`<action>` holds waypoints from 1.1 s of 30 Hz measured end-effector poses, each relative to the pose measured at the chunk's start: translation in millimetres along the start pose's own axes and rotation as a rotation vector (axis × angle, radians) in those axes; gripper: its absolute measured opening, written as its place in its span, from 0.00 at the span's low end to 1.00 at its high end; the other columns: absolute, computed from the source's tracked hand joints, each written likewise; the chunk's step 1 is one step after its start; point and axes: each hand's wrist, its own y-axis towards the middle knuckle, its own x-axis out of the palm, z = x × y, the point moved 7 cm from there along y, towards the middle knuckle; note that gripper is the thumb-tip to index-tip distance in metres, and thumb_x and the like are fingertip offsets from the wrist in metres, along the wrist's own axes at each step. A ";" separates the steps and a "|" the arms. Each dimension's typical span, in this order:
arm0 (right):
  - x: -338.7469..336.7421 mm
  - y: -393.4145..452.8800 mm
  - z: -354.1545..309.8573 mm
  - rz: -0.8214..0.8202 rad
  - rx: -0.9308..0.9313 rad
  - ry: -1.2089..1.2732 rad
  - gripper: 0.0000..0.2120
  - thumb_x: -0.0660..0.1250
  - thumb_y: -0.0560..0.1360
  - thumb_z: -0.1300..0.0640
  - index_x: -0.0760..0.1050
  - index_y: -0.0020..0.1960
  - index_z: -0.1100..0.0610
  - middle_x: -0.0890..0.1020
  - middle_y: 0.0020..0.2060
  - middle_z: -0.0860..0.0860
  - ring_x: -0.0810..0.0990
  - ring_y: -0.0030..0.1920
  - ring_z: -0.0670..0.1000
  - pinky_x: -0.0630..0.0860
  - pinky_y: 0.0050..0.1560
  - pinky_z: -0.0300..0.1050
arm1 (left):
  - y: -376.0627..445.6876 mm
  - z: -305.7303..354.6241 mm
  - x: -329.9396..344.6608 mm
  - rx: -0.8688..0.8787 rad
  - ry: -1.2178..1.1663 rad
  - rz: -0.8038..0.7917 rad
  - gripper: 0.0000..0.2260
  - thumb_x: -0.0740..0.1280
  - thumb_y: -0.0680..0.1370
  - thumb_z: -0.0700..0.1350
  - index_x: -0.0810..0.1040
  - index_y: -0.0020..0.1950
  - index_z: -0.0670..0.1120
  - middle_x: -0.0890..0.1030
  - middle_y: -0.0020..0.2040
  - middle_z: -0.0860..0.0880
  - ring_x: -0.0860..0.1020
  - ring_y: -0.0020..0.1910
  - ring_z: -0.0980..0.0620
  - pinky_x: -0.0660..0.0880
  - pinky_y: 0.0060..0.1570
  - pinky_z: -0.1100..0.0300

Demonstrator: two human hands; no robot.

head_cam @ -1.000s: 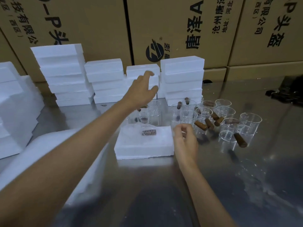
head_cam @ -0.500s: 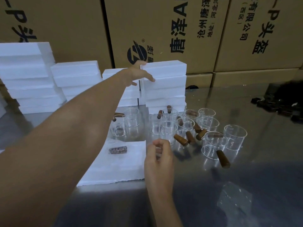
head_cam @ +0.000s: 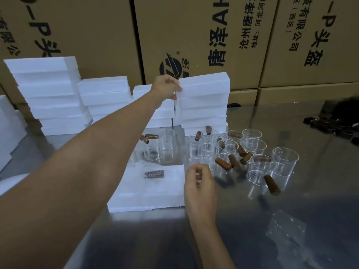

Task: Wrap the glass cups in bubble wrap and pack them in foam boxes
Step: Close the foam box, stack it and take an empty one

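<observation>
My left hand (head_cam: 167, 87) has now reached the top foam piece (head_cam: 204, 84) and grips its end. My right hand (head_cam: 200, 183) curls, holding nothing I can see, beside the open foam box (head_cam: 147, 193); glass cups (head_cam: 229, 150) wait on the bench (head_cam: 291, 220).

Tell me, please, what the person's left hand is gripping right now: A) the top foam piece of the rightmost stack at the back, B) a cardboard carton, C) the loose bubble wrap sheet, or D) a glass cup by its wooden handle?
A: the left hand pinches the left end of the top foam piece on the rightmost stack, tilting it up.
</observation>
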 end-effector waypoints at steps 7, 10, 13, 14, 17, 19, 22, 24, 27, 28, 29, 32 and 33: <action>-1.6 0.5 -1.1 0.016 0.008 -0.012 0.04 0.60 0.78 0.49 0.73 0.46 0.46 0.80 0.48 0.44 0.78 0.50 0.46 0.75 0.52 0.48 | -16.7 0.7 -26.8 0.004 0.013 0.100 0.07 0.74 0.73 0.34 0.80 0.39 0.43 0.82 0.55 0.42 0.83 0.35 0.45 0.82 0.48 0.57; -2.1 -0.3 -1.1 0.011 0.004 -0.003 0.05 0.59 0.78 0.50 0.73 0.46 0.46 0.80 0.49 0.45 0.78 0.51 0.47 0.75 0.51 0.48 | -28.6 -4.8 -43.5 -0.010 0.032 0.123 0.03 0.74 0.72 0.35 0.82 0.44 0.39 0.83 0.55 0.42 0.85 0.39 0.44 0.80 0.56 0.53; -3.3 -0.3 -2.5 0.011 0.008 0.022 0.05 0.59 0.78 0.50 0.73 0.46 0.46 0.80 0.48 0.45 0.78 0.50 0.45 0.73 0.47 0.46 | -46.2 -12.0 -64.3 -0.023 0.032 0.126 0.06 0.73 0.72 0.36 0.82 0.48 0.37 0.83 0.51 0.43 0.86 0.40 0.45 0.77 0.63 0.50; -4.8 0.3 -3.8 0.023 0.010 0.042 0.06 0.59 0.79 0.51 0.73 0.45 0.46 0.80 0.46 0.44 0.78 0.48 0.42 0.71 0.45 0.44 | -53.0 -15.7 -71.9 -0.027 0.031 0.129 0.05 0.73 0.72 0.36 0.82 0.48 0.38 0.83 0.52 0.44 0.86 0.40 0.45 0.76 0.63 0.50; -14.7 3.8 -2.4 0.108 0.066 0.152 0.07 0.60 0.80 0.54 0.75 0.46 0.49 0.80 0.41 0.42 0.76 0.41 0.35 0.67 0.38 0.38 | -70.4 -31.7 -83.6 -0.097 0.017 0.102 0.10 0.74 0.74 0.39 0.80 0.54 0.42 0.80 0.59 0.42 0.84 0.43 0.45 0.81 0.53 0.54; -17.7 5.6 0.5 0.134 0.090 0.198 0.07 0.59 0.80 0.54 0.75 0.48 0.52 0.80 0.41 0.43 0.77 0.42 0.39 0.68 0.39 0.40 | -77.5 -48.2 -71.2 -0.197 0.060 -0.053 0.23 0.76 0.74 0.45 0.72 0.66 0.47 0.75 0.65 0.42 0.80 0.56 0.42 0.81 0.51 0.54; -15.8 5.3 0.0 0.122 0.051 0.165 0.07 0.59 0.80 0.54 0.75 0.47 0.53 0.79 0.39 0.43 0.76 0.39 0.39 0.67 0.38 0.40 | -81.4 -64.3 -40.8 -0.256 0.155 -0.260 0.43 0.77 0.71 0.49 0.54 0.78 0.56 0.68 0.72 0.44 0.68 0.69 0.41 0.73 0.61 0.48; -14.5 4.9 0.3 0.112 0.033 0.152 0.07 0.59 0.80 0.54 0.74 0.47 0.51 0.79 0.38 0.42 0.75 0.38 0.34 0.66 0.37 0.38 | -77.6 -65.9 -24.8 -0.176 0.283 -0.316 0.48 0.78 0.71 0.46 0.49 0.80 0.59 0.63 0.76 0.45 0.66 0.71 0.42 0.71 0.62 0.48; -13.6 6.9 1.3 0.106 0.019 0.142 0.07 0.59 0.80 0.54 0.74 0.45 0.51 0.79 0.35 0.38 0.74 0.37 0.33 0.66 0.35 0.35 | -75.4 -72.6 -1.9 -0.071 0.616 -0.479 0.49 0.78 0.69 0.47 0.49 0.78 0.64 0.58 0.76 0.49 0.67 0.69 0.40 0.75 0.58 0.47; -13.6 7.9 1.3 0.109 0.011 0.143 0.07 0.60 0.80 0.54 0.74 0.45 0.51 0.79 0.35 0.39 0.75 0.37 0.34 0.66 0.36 0.35 | -76.3 -77.3 3.3 -0.088 0.680 -0.527 0.49 0.78 0.67 0.50 0.50 0.77 0.66 0.58 0.75 0.53 0.68 0.67 0.41 0.77 0.51 0.48; -13.8 8.5 1.2 0.114 0.007 0.145 0.07 0.60 0.80 0.55 0.74 0.45 0.51 0.79 0.34 0.40 0.75 0.37 0.33 0.67 0.36 0.35 | -77.2 -80.7 7.4 -0.084 0.738 -0.561 0.47 0.79 0.67 0.51 0.52 0.76 0.66 0.57 0.75 0.55 0.68 0.65 0.44 0.77 0.45 0.52; -13.0 9.7 2.2 0.104 0.014 0.139 0.07 0.60 0.80 0.55 0.75 0.45 0.50 0.79 0.37 0.42 0.75 0.38 0.33 0.67 0.36 0.34 | -73.0 -82.8 15.4 0.088 0.890 -0.534 0.40 0.80 0.67 0.47 0.62 0.74 0.56 0.59 0.74 0.49 0.65 0.66 0.47 0.75 0.54 0.50; -12.8 9.9 2.8 0.101 0.012 0.141 0.07 0.60 0.80 0.55 0.75 0.45 0.50 0.79 0.37 0.43 0.75 0.38 0.33 0.67 0.35 0.33 | -72.9 -81.6 16.2 0.153 0.903 -0.499 0.36 0.79 0.68 0.45 0.66 0.71 0.53 0.62 0.72 0.47 0.66 0.67 0.46 0.73 0.60 0.49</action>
